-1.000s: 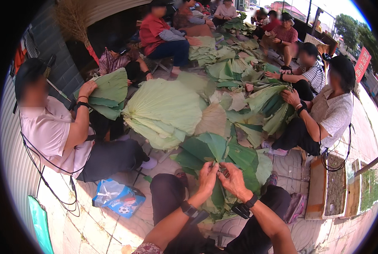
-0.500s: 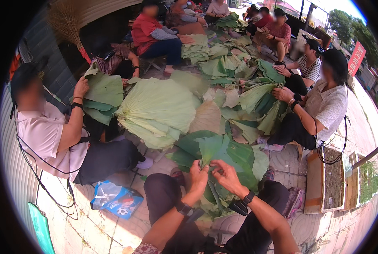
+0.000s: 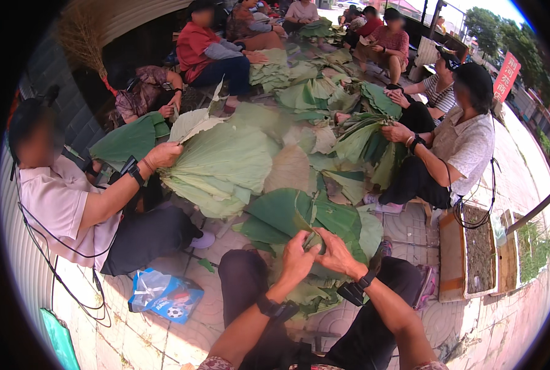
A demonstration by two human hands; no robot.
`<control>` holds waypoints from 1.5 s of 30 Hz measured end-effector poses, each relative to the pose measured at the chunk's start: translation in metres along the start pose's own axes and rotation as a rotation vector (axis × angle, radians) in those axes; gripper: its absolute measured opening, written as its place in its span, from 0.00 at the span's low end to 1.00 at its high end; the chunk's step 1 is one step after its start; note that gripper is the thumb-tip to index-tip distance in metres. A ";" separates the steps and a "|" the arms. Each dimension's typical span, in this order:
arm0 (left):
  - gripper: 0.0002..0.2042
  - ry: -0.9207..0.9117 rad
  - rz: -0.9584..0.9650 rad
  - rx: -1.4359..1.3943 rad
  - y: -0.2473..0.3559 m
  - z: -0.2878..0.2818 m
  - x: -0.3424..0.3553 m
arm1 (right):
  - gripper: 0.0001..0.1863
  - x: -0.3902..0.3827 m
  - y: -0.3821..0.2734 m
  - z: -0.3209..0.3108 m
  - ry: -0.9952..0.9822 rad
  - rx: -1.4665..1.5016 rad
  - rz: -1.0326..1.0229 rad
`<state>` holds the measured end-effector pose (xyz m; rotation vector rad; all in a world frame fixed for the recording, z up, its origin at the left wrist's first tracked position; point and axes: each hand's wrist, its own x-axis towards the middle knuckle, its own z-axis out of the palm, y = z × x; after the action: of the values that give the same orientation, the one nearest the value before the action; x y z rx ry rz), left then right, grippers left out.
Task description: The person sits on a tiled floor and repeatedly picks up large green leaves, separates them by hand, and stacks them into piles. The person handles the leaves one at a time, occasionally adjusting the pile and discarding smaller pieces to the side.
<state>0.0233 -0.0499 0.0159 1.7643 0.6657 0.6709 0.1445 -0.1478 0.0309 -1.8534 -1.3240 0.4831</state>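
My left hand (image 3: 297, 258) and my right hand (image 3: 338, 254) meet over my lap, fingers closed on the gathered end of a green lotus leaf (image 3: 302, 223). The thumbs sit close together, and the bunched part between them is mostly covered by the fingers. Beyond and beneath my hands spread more large, dark green lotus leaves (image 3: 275, 211). Paler leaf edges (image 3: 324, 293) hang below my wrists, between my knees.
A big heap of pale leaves (image 3: 225, 163) lies ahead. At left a person (image 3: 71, 191) reaches a hand to it; at right another person (image 3: 460, 135) holds leaves. A blue bag (image 3: 167, 296) lies left, planter boxes (image 3: 472, 253) right. More people sit farther back.
My hands have come together, and the upright leaf piece above them has folded down. The person at left has swung an arm right to the pale heap. The view has shifted slightly.
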 end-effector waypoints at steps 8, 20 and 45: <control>0.13 0.093 -0.056 -0.197 0.020 -0.030 -0.003 | 0.29 -0.018 0.018 0.010 -0.103 0.056 0.132; 0.12 0.302 -0.147 -0.318 0.015 -0.111 -0.001 | 0.15 -0.152 0.229 0.020 -0.679 0.027 0.649; 0.11 0.527 -0.254 -0.421 0.031 -0.125 0.008 | 0.20 -0.029 0.236 0.201 0.518 0.957 1.118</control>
<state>-0.0583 0.0278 0.0792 1.0938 1.0007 1.0253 0.1391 -0.1318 -0.2798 -1.5086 0.3946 0.8950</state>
